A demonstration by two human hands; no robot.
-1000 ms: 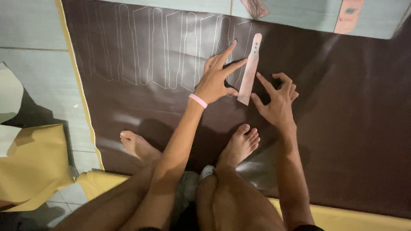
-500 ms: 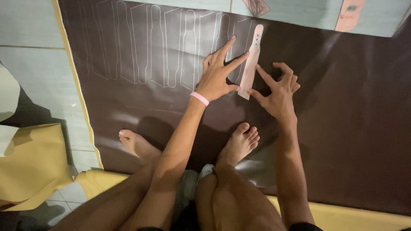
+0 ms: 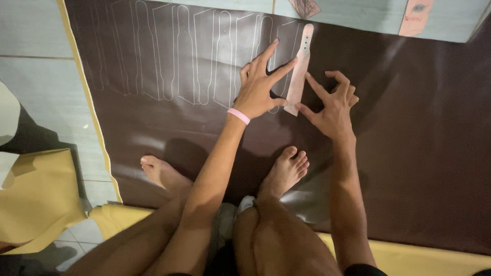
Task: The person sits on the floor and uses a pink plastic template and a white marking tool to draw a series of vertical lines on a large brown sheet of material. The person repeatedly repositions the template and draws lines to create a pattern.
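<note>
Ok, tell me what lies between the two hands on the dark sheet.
In the head view, a long pale strip template lies between the left hand and right hand, flat on the dark brown sheet; fingertips of both touch its edges.

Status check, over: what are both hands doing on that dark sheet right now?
Left hand and right hand open, fingertips pinning pale strip template flat on brown sheet. Traced outlines to its left. Bare feet on sheet, clear of template.

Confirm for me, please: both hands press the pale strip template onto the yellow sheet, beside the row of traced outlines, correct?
Not quite. The head view shows the left hand and right hand pressing the pale strip template onto the dark brown sheet, beside the traced outlines.
</note>
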